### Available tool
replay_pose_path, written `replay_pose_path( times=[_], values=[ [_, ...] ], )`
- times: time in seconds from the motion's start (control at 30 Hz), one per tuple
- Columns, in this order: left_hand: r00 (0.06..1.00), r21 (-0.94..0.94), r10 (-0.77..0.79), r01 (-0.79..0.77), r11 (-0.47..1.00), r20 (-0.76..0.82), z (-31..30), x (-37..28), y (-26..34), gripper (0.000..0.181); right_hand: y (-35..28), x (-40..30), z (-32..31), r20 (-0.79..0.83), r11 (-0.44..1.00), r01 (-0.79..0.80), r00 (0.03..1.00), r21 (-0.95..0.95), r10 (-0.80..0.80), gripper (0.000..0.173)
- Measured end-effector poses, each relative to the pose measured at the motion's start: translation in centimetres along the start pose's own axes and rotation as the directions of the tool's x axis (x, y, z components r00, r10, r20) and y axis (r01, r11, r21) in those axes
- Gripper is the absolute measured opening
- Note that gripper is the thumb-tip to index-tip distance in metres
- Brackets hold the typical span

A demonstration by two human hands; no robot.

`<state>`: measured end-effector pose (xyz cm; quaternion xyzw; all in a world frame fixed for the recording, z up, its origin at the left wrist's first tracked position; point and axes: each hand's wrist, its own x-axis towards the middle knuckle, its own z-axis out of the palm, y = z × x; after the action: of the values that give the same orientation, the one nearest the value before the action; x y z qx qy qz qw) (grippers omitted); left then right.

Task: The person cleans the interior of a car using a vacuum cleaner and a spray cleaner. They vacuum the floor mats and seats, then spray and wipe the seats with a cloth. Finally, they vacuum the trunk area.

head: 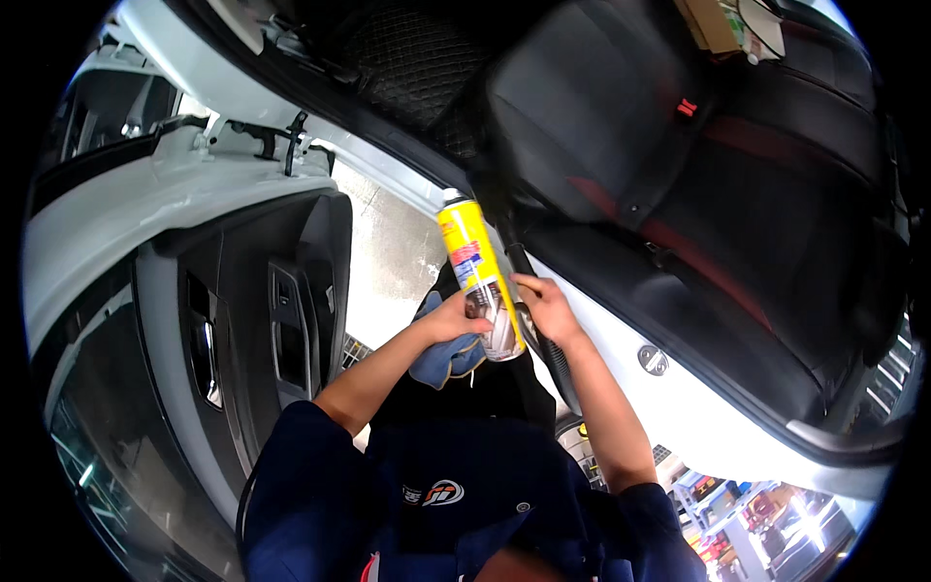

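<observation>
Upright before my body is a yellow aerosol can (pixel 484 280) with a white top, bearing print. My left hand (pixel 458 320) grips its lower part, the thumb across the front. A blue cloth (pixel 444 362) hangs beneath that same hand. On the can's other side, my right hand (pixel 545 305) is at a black vacuum hose or tube (pixel 518 265), with its index finger reaching towards the can. Whether its fingers close round the tube cannot be told. The ribbed lower part of the hose (pixel 558 364) runs down beside my right forearm.
An open car door (pixel 247 291) stands on the left. Ahead and right are the white door sill (pixel 618 327), a quilted floor mat (pixel 414 58) and black rear seats (pixel 727 211) with red trim. A cardboard box (pixel 705 25) lies on the far seat.
</observation>
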<state>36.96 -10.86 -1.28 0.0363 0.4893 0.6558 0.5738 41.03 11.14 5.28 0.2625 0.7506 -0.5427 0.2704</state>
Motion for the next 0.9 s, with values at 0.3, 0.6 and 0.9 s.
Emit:
replay_pose_path(
  times=[0.3,0.6,0.9],
  values=[
    [0.910,-0.043,0.407,-0.405,0.914,0.082,1.4,-2.8,11.5,0.083,-4.2,-4.5,-4.0,-0.340,0.948,-0.315,0.897,-0.039,0.284,0.037],
    [0.834,-0.009,0.138,-0.158,0.987,0.533,1.6,2.6,13.0,0.089,-4.2,-11.1,-3.6,-0.626,0.916,-0.314,0.774,-0.251,0.093,0.039],
    [0.660,0.578,-0.261,-0.320,0.750,0.704,22.1,-4.5,19.6,0.094,-0.6,-32.0,-1.6,-0.742,0.936,0.345,0.610,-0.068,-0.278,0.044]
  ],
)
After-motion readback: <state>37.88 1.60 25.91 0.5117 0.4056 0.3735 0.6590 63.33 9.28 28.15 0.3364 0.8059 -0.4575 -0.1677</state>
